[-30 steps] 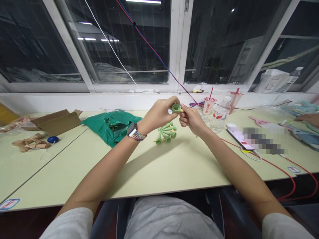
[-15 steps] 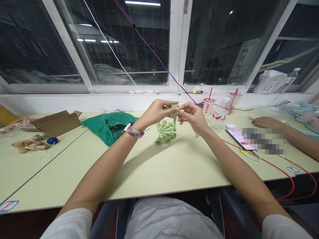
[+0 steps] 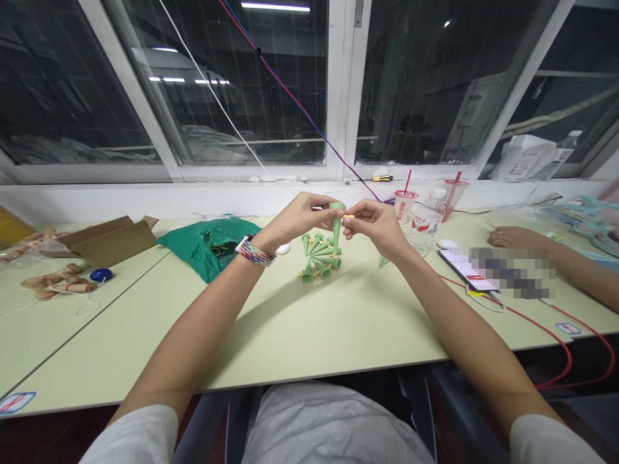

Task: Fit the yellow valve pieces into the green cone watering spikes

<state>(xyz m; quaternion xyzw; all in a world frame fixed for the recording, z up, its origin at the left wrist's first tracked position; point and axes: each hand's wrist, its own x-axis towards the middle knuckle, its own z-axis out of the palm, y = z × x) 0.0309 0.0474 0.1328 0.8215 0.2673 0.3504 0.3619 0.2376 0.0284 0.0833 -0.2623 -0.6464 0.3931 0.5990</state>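
Observation:
My left hand (image 3: pixel 309 216) grips a green cone-shaped watering spike (image 3: pixel 336 229) near its wide top, point down, above the table. Against its side, my right hand (image 3: pixel 374 224) pinches a small yellow valve (image 3: pixel 349 217), mostly covered by the fingertips; whether it sits in the spike I cannot tell. Just below lie several green watering spikes (image 3: pixel 314 261), fanned in a ring with their tips together and small yellow valves on their sides. Another green spike (image 3: pixel 383 261) is partly hidden behind my right wrist.
A green plastic bag (image 3: pixel 191 248) and an open cardboard box (image 3: pixel 113 238) lie left, near wooden pieces and a blue ball (image 3: pixel 101 275). On the right stand a water bottle (image 3: pixel 428 219) and drink cups (image 3: pixel 405 205). Another person's hand (image 3: pixel 512 236) rests beyond a phone (image 3: pixel 464 270).
Both hands have shifted very slightly left with the spike and the valve. The grip of each looks the same, and the ring of spikes has not moved.

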